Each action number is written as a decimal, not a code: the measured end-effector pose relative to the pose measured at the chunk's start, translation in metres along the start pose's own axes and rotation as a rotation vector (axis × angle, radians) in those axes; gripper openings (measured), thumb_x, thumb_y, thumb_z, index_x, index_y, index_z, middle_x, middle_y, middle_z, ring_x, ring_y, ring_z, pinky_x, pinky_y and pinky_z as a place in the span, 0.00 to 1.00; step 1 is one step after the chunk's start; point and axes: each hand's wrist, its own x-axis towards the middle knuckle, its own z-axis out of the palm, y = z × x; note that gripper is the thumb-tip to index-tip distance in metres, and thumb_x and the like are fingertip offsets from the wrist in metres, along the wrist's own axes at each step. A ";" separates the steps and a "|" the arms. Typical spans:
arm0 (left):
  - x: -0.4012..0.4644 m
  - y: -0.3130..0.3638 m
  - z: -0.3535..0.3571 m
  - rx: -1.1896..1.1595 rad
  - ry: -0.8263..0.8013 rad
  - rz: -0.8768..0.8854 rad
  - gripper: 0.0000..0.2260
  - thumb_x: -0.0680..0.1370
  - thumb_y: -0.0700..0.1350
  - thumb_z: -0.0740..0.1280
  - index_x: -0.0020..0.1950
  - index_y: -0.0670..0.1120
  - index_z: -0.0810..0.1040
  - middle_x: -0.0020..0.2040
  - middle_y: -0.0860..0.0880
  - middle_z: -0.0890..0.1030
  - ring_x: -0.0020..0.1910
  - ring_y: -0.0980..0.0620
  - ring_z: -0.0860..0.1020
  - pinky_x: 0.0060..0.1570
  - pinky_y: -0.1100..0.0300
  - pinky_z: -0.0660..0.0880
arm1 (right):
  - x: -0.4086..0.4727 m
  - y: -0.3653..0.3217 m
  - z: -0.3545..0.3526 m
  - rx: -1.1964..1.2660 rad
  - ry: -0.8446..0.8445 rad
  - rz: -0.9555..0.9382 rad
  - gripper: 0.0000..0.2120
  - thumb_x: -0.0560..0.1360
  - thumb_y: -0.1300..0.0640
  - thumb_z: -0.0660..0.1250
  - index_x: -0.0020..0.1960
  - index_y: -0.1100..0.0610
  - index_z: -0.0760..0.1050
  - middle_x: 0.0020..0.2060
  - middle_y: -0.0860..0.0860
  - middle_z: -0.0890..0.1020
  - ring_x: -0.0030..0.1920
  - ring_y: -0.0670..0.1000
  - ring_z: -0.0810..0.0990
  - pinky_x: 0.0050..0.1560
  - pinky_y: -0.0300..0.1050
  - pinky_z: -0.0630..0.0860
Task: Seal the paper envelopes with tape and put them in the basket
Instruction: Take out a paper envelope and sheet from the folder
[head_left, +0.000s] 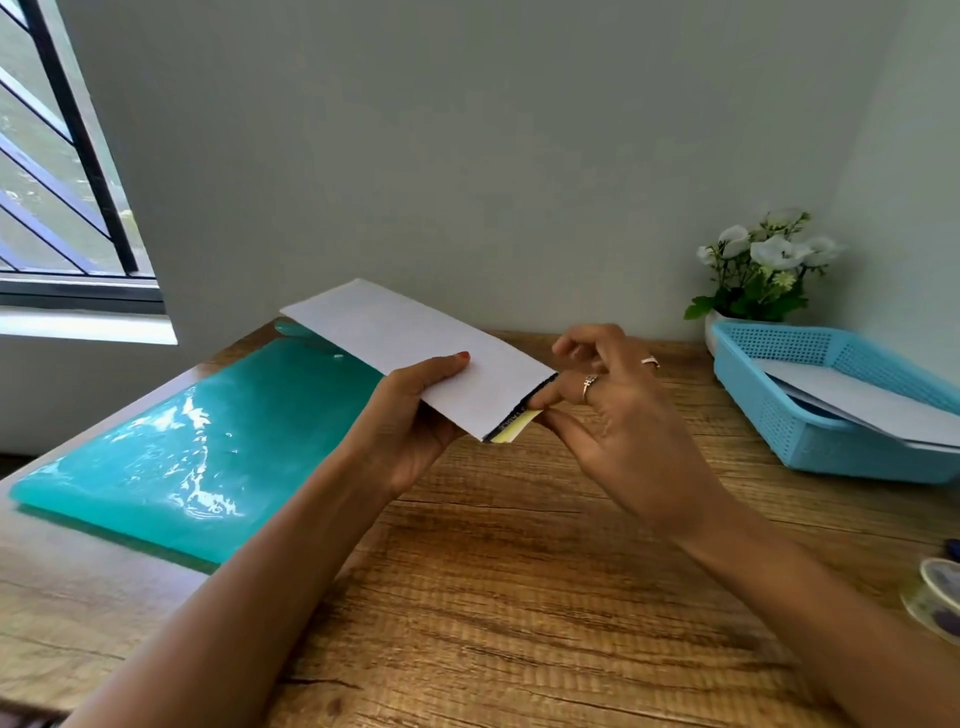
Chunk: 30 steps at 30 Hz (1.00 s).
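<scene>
Nearest the camera, two bare forearms are seen reaching over the grainy brown wooden bench (519, 597). A long white paper envelope (415, 358) is held above the bench, gripped by the left hand (415, 415) with the thumb curled over its near long edge. Its long axis runs from far left to near right, so the open end with yellow contents (514, 430) points at the right hand (608, 410), whose fingers (545, 400) are pinched on it. A clear tape roll (935, 597) lies at the near right, nearer that hand; the light blue plastic basket (779, 410), already holding paper, stands far right.
</scene>
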 end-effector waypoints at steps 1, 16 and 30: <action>0.000 -0.001 -0.001 0.024 0.008 0.010 0.16 0.72 0.36 0.67 0.59 0.43 0.72 0.53 0.41 0.79 0.57 0.43 0.78 0.53 0.48 0.78 | 0.001 0.001 0.000 -0.004 -0.041 -0.021 0.05 0.70 0.59 0.73 0.46 0.54 0.82 0.57 0.51 0.75 0.57 0.47 0.73 0.57 0.44 0.69; -0.001 -0.003 0.001 0.145 -0.012 0.008 0.14 0.75 0.34 0.65 0.57 0.46 0.71 0.54 0.42 0.78 0.55 0.42 0.78 0.52 0.48 0.78 | 0.000 0.000 0.002 0.092 -0.230 0.029 0.04 0.72 0.53 0.71 0.46 0.49 0.78 0.47 0.40 0.78 0.53 0.42 0.74 0.55 0.39 0.69; -0.005 -0.001 0.003 0.086 -0.053 -0.078 0.12 0.76 0.36 0.64 0.59 0.44 0.71 0.51 0.40 0.79 0.50 0.43 0.80 0.47 0.48 0.80 | -0.008 0.000 0.012 -0.156 -0.086 -0.213 0.09 0.76 0.51 0.63 0.51 0.53 0.79 0.52 0.49 0.76 0.57 0.47 0.68 0.57 0.43 0.68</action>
